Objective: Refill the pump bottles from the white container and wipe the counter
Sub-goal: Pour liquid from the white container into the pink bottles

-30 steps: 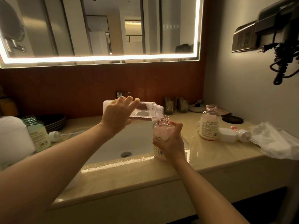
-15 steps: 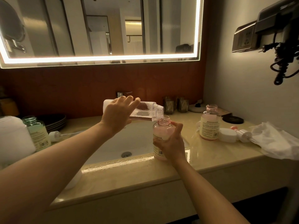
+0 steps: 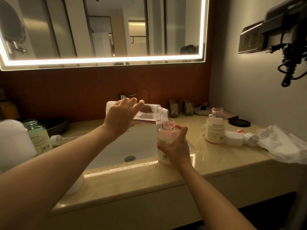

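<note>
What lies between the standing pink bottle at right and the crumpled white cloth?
Head view: a round white cap and a pump head lying on its side.

Both forearms reach forward; left hand (image 3: pixel 120 117) grips a tipped container (image 3: pixel 150 114) from above, right hand (image 3: pixel 176 147) wraps a pink bottle (image 3: pixel 166 133)

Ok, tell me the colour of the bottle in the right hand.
The bottle is pink; head view.

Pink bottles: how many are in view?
2. The held pink bottle is in the right hand at the edge of the sink, under the tilted container; the standing pink bottle is on the counter further right. None seems hidden.
</note>
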The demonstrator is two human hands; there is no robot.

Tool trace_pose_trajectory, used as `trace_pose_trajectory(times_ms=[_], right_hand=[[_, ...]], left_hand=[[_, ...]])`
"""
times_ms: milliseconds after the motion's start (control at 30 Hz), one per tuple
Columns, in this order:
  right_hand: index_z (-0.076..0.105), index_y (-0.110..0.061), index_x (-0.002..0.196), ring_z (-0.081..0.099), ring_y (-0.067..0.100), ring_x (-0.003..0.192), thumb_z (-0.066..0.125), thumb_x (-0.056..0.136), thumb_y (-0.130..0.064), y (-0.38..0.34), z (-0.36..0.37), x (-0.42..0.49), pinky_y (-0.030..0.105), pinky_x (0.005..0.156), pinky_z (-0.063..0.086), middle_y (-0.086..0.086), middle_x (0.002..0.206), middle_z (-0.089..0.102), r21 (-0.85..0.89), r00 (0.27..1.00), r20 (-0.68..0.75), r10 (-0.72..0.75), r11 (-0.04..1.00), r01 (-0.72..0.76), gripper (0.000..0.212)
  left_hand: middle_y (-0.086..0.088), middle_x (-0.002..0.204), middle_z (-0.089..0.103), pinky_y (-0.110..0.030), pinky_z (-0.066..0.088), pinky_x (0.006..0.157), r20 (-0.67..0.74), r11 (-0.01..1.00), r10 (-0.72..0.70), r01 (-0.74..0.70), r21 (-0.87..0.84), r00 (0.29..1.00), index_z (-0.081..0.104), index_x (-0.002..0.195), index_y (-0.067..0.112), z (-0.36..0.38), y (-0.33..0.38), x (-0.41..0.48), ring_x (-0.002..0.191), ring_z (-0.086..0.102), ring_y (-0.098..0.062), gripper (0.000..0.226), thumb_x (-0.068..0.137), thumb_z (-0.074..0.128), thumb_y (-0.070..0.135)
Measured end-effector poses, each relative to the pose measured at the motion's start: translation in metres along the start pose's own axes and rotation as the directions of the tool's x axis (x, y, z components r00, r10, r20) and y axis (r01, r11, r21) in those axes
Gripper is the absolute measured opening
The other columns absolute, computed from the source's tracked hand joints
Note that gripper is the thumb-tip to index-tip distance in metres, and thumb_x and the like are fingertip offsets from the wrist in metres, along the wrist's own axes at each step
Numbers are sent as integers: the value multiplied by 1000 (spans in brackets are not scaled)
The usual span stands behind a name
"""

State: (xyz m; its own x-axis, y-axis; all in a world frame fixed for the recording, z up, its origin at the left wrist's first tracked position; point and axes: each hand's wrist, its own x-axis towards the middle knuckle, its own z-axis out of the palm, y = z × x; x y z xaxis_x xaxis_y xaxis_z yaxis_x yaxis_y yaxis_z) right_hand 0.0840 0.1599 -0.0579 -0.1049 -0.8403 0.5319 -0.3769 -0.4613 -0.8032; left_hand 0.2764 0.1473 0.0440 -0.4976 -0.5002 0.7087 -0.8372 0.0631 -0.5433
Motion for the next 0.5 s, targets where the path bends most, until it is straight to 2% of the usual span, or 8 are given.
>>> trace_pose_trajectory(times_ms=[233,500], right_hand=[[22,-23,121,50,23,114,81,65,-20,1,0,0,40,87,52,5,130,44,5,1000,4,8,1000,-9,82],[21,-24,121,49,23,116,81,65,-21,2,0,-1,36,86,51,5,132,43,2,1000,9,0,1000,0,81]], left_hand=[[-1,92,64,-25,50,53,-5,1000,13,-13,27,1000,45,113,19,-2,0,0,74,63,-15,90,41,89,49],[-4,94,65,-26,51,52,-7,1000,10,-10,8,1000,46,113,17,-4,0,0,74,64,-18,88,41,91,42]])
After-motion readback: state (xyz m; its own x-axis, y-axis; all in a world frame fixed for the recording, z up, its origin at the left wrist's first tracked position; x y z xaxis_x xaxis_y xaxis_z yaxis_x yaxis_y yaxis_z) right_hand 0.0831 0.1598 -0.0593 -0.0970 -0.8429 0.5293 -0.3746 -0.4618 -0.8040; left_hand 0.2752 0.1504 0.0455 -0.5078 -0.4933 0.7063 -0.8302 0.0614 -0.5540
